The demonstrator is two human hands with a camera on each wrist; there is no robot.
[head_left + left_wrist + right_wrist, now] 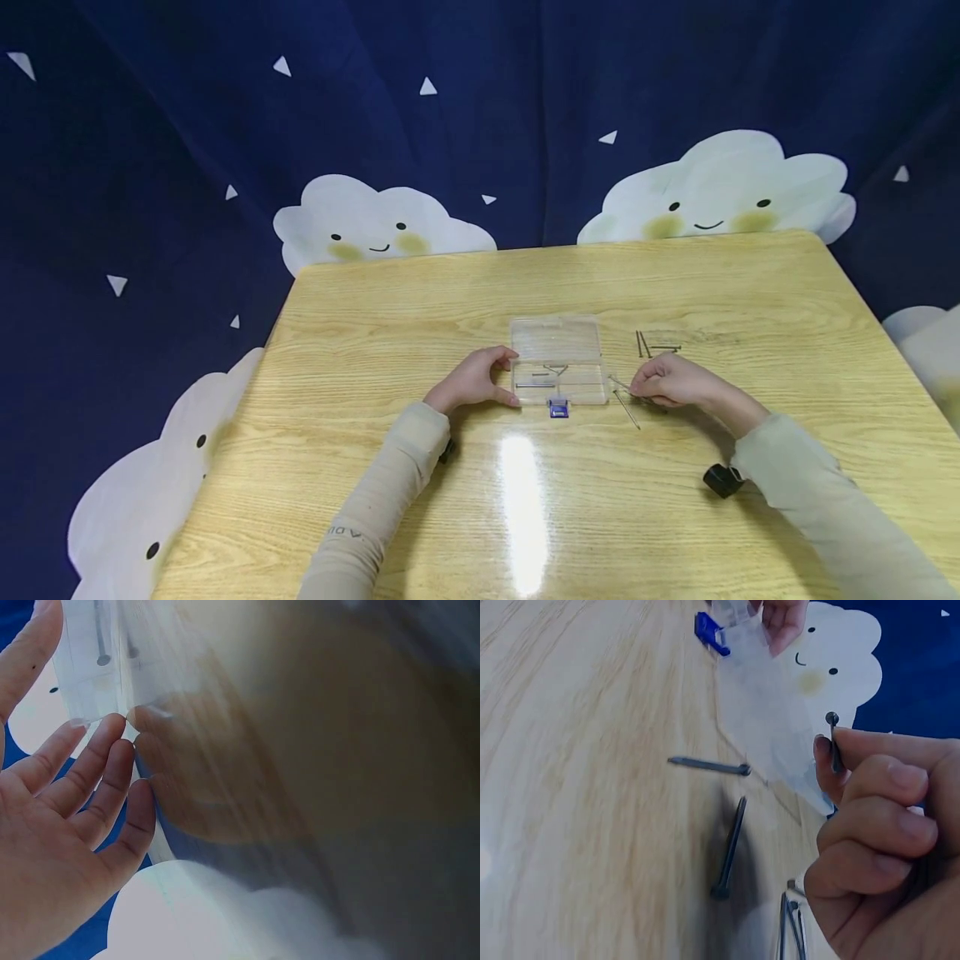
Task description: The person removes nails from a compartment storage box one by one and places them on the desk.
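A clear plastic box (582,377) lies with its lid (556,340) folded back, and several nails (536,386) rest inside. My left hand (474,379) holds the box's left end, thumb at the front corner and fingers at the back corner. In the left wrist view the left fingertips (141,791) meet the plastic edge. Beside the box's right end, my right hand (671,382) pinches a nail (834,742) between thumb and index finger. Its other fingers are curled toward the palm. One loose nail (627,409) lies between box and right hand; another nail (731,847) shows in the right wrist view.
Several more nails (643,344) lie on the wooden table (360,333) beyond the right hand. A blue latch (558,409) sticks out from the box's front. Dark blue curtains (525,100) with cloud prints hang along the table's back and left sides.
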